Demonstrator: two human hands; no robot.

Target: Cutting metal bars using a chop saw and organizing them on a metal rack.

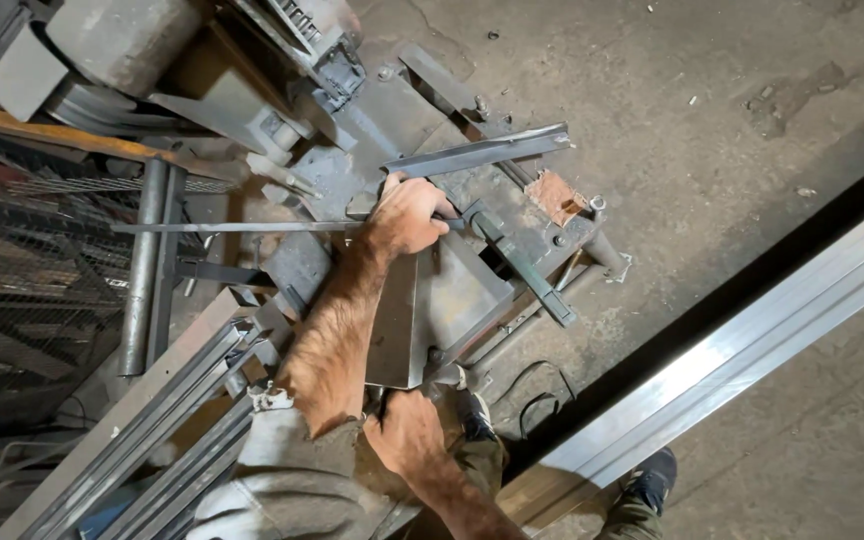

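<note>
The left hand (407, 215) lies on a long, thin, flat steel strip (242, 227) at the middle of the cutting machine's table (452, 290). Its fingers are curled and pressed together around the strip, with the knuckles up. The strip is dull grey, narrow and straight. It runs from the hand toward the left edge of the table and out over a wire mesh panel (22, 270).

Just above the hand, an angle-shaped steel bar (477, 152) lies slanted near the far edge of the table; it is dark and has a smooth, slightly shiny face. To the right of the hand, a dark green metal lever (522, 268) goes diagonally toward the right corner of the table. Beside it sits a small rusty orange block (557, 197).

The right hand (407, 432) is low, at the near edge of the table, close to the body. It is closed like a fist on something dark, but I cannot tell what it holds.

At the top left stands the round grey motor housing (122, 40) of the machine. On the lower left, several long grey metal profiles (152, 440) lie in a bundle. On the right, a wide bright aluminium beam (752, 345) crosses the rough concrete floor (702, 120).
</note>
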